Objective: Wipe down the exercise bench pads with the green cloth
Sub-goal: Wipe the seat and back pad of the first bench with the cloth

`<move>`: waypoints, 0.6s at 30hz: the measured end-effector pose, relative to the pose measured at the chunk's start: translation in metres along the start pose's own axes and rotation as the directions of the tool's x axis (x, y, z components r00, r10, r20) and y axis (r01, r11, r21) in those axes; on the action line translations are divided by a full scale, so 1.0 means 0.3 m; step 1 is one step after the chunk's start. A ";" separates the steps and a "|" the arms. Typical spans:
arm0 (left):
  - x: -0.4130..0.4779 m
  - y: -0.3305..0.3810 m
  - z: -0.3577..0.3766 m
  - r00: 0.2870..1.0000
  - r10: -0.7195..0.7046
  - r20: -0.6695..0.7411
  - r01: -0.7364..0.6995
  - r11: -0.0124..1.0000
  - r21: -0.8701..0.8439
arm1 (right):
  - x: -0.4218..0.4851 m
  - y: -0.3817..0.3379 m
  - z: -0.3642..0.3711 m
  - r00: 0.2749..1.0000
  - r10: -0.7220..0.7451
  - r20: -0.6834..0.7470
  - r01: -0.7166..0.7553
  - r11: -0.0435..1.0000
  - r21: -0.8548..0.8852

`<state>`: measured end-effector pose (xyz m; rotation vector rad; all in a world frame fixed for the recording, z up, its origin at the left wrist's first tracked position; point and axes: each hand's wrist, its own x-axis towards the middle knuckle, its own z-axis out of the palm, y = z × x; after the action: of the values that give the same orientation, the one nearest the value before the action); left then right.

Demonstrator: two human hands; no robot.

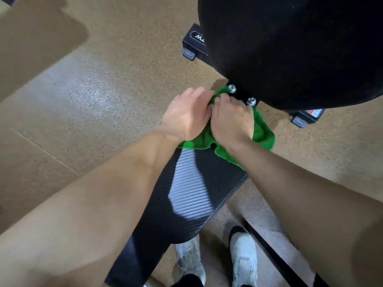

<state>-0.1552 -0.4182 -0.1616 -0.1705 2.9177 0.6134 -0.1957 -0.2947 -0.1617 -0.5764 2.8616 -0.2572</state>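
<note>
White shoes (217, 259) on speckled floor (93, 100), nearest. Black textured bench pad (186, 195) runs forward between forearms. At pad's far end: left hand (186, 117) and right hand (232, 121) side by side, touching, each grip clamped on bunched green cloth (263, 133). Beyond: two bolts (241, 95), large black backrest pad (290, 48).
</note>
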 end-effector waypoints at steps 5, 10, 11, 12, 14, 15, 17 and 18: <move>-0.262 -0.061 -0.006 0.885 -0.463 0.049 0.454 0.834 -0.314 | -0.001 -0.234 0.007 0.910 -0.377 0.172 0.406 0.896 -0.182; -0.415 -0.012 -0.016 0.815 -0.575 0.069 0.562 0.756 -0.337 | -0.052 -0.239 0.045 0.770 -0.627 0.119 0.632 0.775 -0.002; -0.376 -0.006 -0.016 0.821 -0.567 0.062 0.555 0.769 -0.316 | -0.042 -0.205 0.042 0.789 -0.608 0.084 0.610 0.792 0.009; -0.329 0.002 -0.011 0.833 -0.551 0.042 0.538 0.790 -0.294 | -0.034 -0.172 0.035 0.810 -0.582 0.074 0.584 0.812 -0.004; -0.226 0.020 0.001 0.868 -0.497 0.002 0.483 0.843 -0.235 | -0.016 -0.097 0.011 0.877 -0.465 0.123 0.472 0.881 -0.031; -0.178 0.029 0.004 0.883 -0.469 -0.007 0.460 0.869 -0.183 | -0.010 -0.059 -0.001 0.914 -0.383 0.131 0.391 0.920 -0.038; -0.099 0.037 0.005 0.904 -0.428 -0.012 0.427 0.903 -0.049 | -0.011 0.006 -0.007 0.966 -0.226 0.127 0.229 0.973 -0.008; -0.067 0.041 0.004 0.917 -0.398 -0.009 0.399 0.917 0.014 | -0.018 0.032 -0.011 0.978 -0.164 0.129 0.164 0.986 0.006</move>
<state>-0.1371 -0.4049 -0.1545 -0.7443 2.7662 0.5178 -0.1951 -0.2835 -0.1595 -0.8015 2.6940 -0.2308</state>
